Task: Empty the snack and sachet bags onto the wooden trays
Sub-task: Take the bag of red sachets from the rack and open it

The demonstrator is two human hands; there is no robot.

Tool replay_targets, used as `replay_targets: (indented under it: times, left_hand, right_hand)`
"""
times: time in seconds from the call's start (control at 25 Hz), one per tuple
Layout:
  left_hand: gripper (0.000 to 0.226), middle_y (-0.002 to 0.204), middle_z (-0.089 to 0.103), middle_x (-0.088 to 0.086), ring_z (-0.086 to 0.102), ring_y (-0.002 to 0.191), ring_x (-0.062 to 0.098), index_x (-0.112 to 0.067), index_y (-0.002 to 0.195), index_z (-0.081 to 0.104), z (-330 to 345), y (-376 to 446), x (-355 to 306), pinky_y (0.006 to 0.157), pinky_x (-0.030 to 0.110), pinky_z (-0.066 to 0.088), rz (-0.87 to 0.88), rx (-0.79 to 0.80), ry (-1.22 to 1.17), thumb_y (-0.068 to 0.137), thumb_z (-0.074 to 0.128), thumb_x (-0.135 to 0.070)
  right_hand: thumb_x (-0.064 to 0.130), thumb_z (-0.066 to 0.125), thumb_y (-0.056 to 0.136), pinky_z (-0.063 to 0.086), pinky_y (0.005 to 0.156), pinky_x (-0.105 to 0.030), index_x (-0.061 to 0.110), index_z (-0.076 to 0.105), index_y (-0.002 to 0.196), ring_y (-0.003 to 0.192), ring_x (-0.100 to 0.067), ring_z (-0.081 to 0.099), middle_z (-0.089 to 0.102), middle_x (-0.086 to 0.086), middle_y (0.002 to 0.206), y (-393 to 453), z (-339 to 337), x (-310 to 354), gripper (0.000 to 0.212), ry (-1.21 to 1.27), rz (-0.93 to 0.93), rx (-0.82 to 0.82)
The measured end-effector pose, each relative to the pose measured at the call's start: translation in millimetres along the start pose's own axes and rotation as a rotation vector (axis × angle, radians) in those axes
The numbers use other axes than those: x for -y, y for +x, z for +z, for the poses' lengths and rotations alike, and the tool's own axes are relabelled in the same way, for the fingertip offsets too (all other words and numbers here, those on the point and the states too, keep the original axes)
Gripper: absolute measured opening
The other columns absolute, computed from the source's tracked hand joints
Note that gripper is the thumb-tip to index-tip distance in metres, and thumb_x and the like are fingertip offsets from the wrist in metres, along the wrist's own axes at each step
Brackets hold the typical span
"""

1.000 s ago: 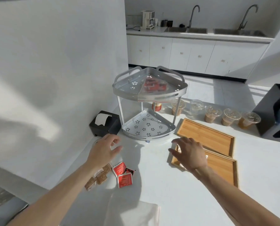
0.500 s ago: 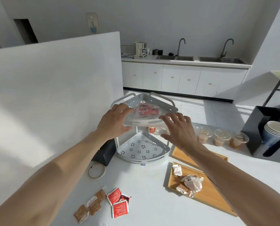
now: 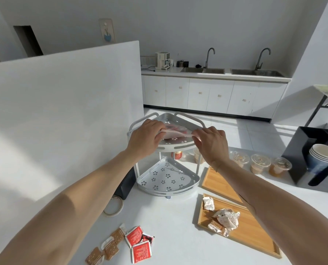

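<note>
Clear bag (image 3: 175, 133) on the rack's top shelf (image 3: 180, 147) is blurred, red contents unreadable; its ends are hidden under the left hand (image 3: 144, 139) and right hand (image 3: 211, 143). Right forearm covers part of the far wooden tray (image 3: 215, 179) and a corner of the near tray (image 3: 254, 233). Red can (image 3: 176, 155) and one lidded cup (image 3: 198, 156) are half hidden behind the rack. Black box (image 3: 125, 185) is mostly behind the left forearm. Print on the red sachets (image 3: 140, 244) is too small to read. Cup holder (image 3: 312, 150) is cut by the right edge.
</note>
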State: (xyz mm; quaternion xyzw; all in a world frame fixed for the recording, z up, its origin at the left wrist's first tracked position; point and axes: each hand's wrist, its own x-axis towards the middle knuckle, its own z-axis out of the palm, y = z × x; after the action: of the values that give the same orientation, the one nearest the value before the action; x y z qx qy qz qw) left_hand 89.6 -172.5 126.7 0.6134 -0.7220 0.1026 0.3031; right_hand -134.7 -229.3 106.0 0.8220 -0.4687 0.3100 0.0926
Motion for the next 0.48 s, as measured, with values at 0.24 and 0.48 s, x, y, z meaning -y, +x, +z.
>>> replay_targets:
  times: [0.24,0.48]
  left_hand:
    - [0.016,0.102,0.068,0.001,0.056,0.104,0.021,-0.015,0.107,0.062,-15,30,-13,0.076,0.035,0.046,-0.163,-0.157,-0.165,0.095,0.056,-0.025]
    - [0.012,0.097,0.069,0.001,0.059,0.096,0.02,-0.011,0.102,0.063,-37,51,-41,0.076,0.03,0.045,-0.154,-0.247,-0.286,0.095,0.057,-0.019]
  right_hand:
    - [0.027,0.065,0.089,0.051,0.083,-0.04,0.02,0.073,0.096,0.096,-0.024,0.065,0.076,0.001,0.097,43,-34,0,0.013,0.354,0.202,-0.049]
    - [0.022,0.071,0.085,0.052,0.085,-0.028,0.017,0.075,0.093,0.09,-0.017,0.069,0.077,0.0,0.094,62,-74,-9,0.01,0.628,0.32,-0.139]
